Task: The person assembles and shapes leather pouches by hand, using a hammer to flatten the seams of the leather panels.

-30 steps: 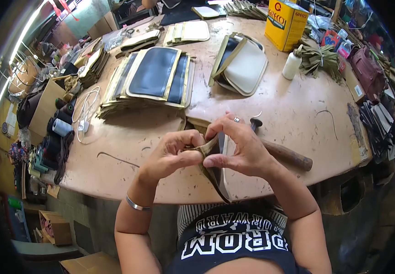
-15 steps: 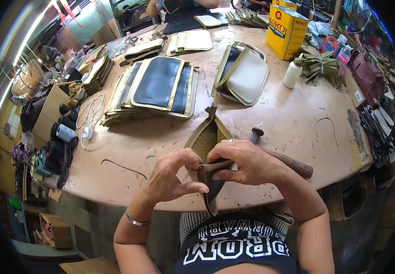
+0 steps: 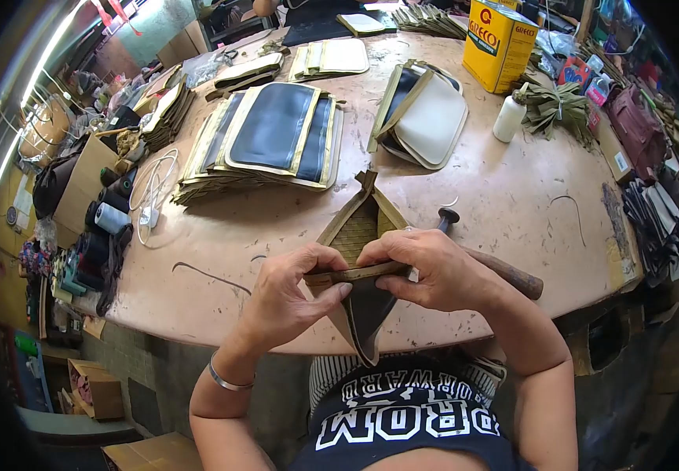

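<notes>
A partly made olive fabric bag (image 3: pixel 359 231) hangs over the table's near edge, its quilted face up and a dark flap folding toward me. My left hand (image 3: pixel 288 292) pinches the left end of its bound edge between thumb and fingers. At the right end of that edge, my right hand (image 3: pixel 431 271) pinches it the same way. The bound edge runs nearly straight between both hands. Just beyond my right hand lies a hammer (image 3: pixel 504 275), its handle partly hidden behind my wrist.
Stacked dark-and-olive panels (image 3: pixel 273 129) lie ahead on the table (image 3: pixel 512 200). Right of them are white-faced panels (image 3: pixel 430 118), a white bottle (image 3: pixel 510 118), a yellow can (image 3: pixel 499 47) and bundled olive strips (image 3: pixel 555 110). A white cord (image 3: pixel 151 192) and thread spools (image 3: pixel 110 218) are at left.
My left hand has moved left and closed on the edge, which now stretches wider and straighter between the two hands. The view has shifted slightly.
</notes>
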The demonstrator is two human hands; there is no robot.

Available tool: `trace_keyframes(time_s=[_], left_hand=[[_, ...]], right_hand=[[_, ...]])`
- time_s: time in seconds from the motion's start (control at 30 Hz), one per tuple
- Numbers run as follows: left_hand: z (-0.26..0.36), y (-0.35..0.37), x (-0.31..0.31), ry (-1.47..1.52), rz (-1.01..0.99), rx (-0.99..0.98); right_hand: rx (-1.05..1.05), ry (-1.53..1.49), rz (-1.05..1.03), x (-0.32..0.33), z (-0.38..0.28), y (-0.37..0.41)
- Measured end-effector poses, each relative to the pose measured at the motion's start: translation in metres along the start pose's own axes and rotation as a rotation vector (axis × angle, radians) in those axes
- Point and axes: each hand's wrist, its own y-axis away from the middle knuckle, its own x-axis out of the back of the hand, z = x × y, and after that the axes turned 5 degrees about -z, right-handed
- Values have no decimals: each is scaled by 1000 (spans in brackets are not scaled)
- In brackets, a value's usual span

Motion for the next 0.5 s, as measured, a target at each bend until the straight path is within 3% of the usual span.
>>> trace_keyframes(time_s=[0.2, 0.4, 0.5], left_hand=[[-1, 0, -6, -34, 4, -18], [-9, 6, -13, -358, 64, -390], [-12, 9, -18, -465, 86, -560]], right_hand=[[-3, -39, 1, -2, 2, 2], [52, 120, -8, -1, -3, 7], [-48, -152, -133, 9, -6, 9]])
